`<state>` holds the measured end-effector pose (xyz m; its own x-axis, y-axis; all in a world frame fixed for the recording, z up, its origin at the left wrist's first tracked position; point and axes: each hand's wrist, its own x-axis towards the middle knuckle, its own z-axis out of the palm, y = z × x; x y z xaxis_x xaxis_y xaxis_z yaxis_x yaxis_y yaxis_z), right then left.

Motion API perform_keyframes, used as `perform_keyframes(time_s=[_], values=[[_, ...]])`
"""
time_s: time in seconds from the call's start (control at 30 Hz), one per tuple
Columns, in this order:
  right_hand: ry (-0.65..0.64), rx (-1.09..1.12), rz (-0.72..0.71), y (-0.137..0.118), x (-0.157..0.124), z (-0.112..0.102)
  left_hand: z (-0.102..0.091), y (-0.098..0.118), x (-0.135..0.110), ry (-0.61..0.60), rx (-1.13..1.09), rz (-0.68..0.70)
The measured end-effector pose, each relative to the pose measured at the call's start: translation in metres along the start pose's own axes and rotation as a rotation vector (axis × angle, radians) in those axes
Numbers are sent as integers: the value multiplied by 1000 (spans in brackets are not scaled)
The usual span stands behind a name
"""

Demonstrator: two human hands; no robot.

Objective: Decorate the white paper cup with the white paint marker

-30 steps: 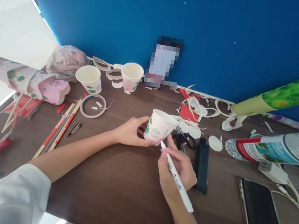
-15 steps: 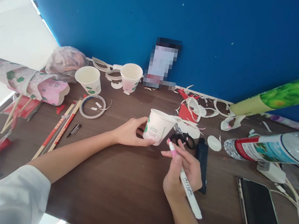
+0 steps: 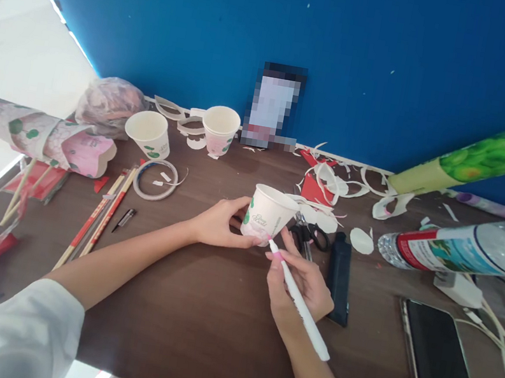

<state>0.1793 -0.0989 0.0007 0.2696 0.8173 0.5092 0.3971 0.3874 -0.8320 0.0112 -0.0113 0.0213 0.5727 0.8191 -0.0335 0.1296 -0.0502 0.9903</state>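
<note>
A white paper cup [image 3: 268, 214] with green print stands tilted on the brown table [image 3: 193, 314], near its middle. My left hand [image 3: 218, 221] grips the cup's left side, fingers wrapped round it. My right hand [image 3: 298, 284] pinches a white marker [image 3: 299, 300] with a pink tip. The tip touches the cup's lower right edge, where the paper is coloured pink.
Black scissors [image 3: 308, 232] and a black bar [image 3: 340, 276] lie right of the cup. Two more cups [image 3: 150, 132] [image 3: 220, 127], a tape ring [image 3: 156, 178], chopsticks [image 3: 99, 218], paper scraps, a plastic bottle [image 3: 460, 248], a phone [image 3: 442, 369] with cables, and wrapping rolls [image 3: 39, 133] surround the hands.
Half a second ago the marker tip was lifted off to the right of the cup; now my right hand has brought it back onto the cup's lower edge. My left hand kept its grip.
</note>
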Motion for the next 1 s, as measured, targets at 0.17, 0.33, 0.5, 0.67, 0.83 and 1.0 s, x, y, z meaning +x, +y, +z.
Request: perform_keyframes(time_s=[0.17, 0.33, 0.5, 0.67, 0.83, 1.0], values=[[-6, 12, -12, -4, 2, 0, 1, 1, 0, 6, -2, -11], [-2, -3, -20, -7, 2, 0, 1, 1, 0, 8, 5, -9], [2, -38, 9, -1, 0, 1, 0, 2, 0, 12, 11, 12], [8, -46, 27, -5, 1, 2, 0, -1, 0, 5, 15, 24], [10, -41, 49, -9, 3, 2, 0, -1, 0, 9, 18, 19], [21, -30, 69, -8, 3, 2, 0, -1, 0, 10, 18, 23]])
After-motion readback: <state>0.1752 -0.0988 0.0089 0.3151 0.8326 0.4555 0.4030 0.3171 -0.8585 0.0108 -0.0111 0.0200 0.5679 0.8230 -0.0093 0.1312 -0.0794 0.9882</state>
